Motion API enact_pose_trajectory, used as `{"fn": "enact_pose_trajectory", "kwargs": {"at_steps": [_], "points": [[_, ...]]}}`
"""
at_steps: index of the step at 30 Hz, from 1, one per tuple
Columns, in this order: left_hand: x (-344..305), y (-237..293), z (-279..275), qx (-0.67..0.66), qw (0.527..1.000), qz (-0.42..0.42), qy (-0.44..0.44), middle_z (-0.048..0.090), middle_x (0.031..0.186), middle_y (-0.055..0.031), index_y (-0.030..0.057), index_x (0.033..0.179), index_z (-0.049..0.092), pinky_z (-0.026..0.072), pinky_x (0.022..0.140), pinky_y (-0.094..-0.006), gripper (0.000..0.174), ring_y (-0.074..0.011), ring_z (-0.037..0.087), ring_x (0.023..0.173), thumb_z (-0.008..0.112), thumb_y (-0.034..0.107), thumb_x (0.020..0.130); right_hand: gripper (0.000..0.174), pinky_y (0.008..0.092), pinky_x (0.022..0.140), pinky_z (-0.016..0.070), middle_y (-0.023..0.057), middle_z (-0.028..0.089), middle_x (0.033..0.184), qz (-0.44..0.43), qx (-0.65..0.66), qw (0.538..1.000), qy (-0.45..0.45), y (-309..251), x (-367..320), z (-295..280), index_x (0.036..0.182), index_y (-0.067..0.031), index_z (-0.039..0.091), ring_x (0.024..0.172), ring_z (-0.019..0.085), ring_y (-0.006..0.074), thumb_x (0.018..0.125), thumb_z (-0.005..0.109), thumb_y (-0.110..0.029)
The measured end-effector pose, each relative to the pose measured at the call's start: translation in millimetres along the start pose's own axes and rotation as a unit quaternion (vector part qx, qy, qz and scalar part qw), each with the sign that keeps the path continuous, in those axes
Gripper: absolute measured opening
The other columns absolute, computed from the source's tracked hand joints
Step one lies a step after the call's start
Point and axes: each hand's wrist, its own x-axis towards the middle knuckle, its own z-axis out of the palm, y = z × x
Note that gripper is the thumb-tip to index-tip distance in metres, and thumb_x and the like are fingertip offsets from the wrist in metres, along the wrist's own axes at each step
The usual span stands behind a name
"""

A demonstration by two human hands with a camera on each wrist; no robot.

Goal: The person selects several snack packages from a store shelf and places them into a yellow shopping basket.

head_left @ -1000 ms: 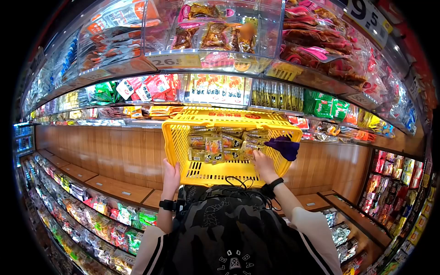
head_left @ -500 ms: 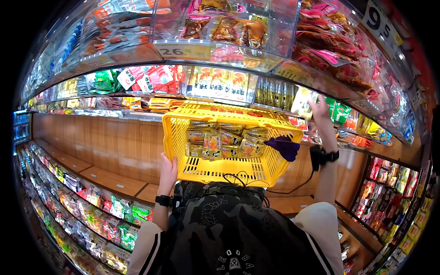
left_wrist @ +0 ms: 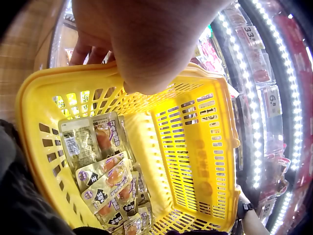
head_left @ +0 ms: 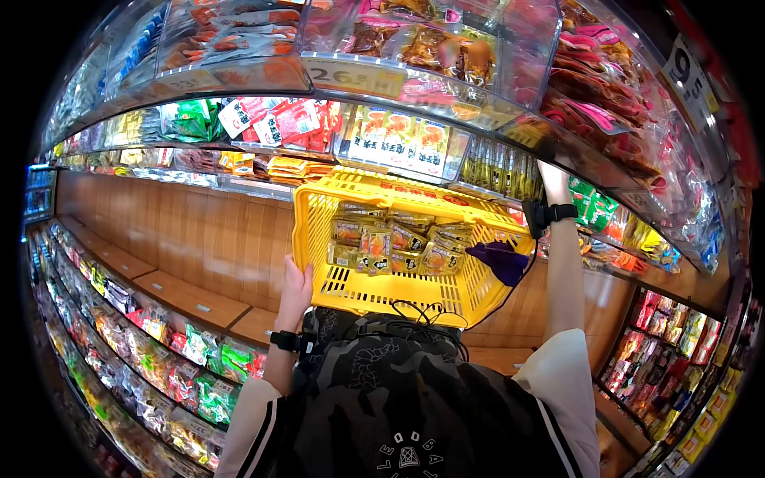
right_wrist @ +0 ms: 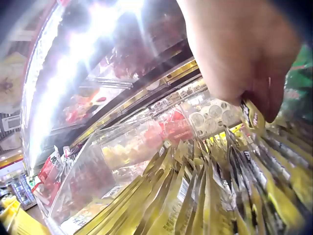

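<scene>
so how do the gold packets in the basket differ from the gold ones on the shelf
The basket packets lie overlapping, several with printed faces in view, while the shelf packets stand on edge in a tight row. The right hand pinches one of the shelf packets; neither hand touches the basket packets. Both groups have gold-coloured packaging.

Packets (head_left: 405, 239) in the basket (head_left: 358, 290), the basket before the shelves (head_left: 263, 77).

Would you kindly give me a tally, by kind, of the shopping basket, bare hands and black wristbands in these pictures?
Yellow basket: 1
Bare hands (left hand, right hand): 2
Black wristbands: 2
Total: 5
The gold packets overlap too much to count.
</scene>
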Motion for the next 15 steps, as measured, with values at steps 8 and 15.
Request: {"fn": "enact_pose_trajectory", "kwargs": {"at_steps": [8, 15], "points": [[1.3, 2.1, -0.9, 0.041, 0.999, 0.01, 0.013, 0.063, 0.108, -0.0324, -0.0008, 0.124, 0.04, 0.05, 0.081, -0.0525, 0.03, -0.0511, 0.062, 0.101, 0.053, 0.013, 0.102, 0.063, 0.0438, 0.118, 0.0301, 0.0173, 0.048, 0.15, 0.122, 0.072, 0.973, -0.183, 108.7, 5.2, 76.8, 0.147, -0.0085, 0.045, 0.14, 0.042, 0.035, 0.1, 0.048, -0.05], [0.3, 4.5, -0.8, 0.042, 0.999, 0.013, 0.014, 0.063, 0.11, -0.0325, -0.0016, 0.125, 0.039, 0.05, 0.082, -0.0526, 0.03, -0.0512, 0.061, 0.102, 0.053, 0.013, 0.102, 0.058, 0.0446, 0.123, 0.0217, 0.0114, 0.044, 0.154, 0.447, 0.821, 0.339, 0.106, 88.6, 22.7, 85.0, 0.149, -0.0076, 0.043, 0.142, 0.039, 0.0286, 0.106, 0.035, -0.046]]}}
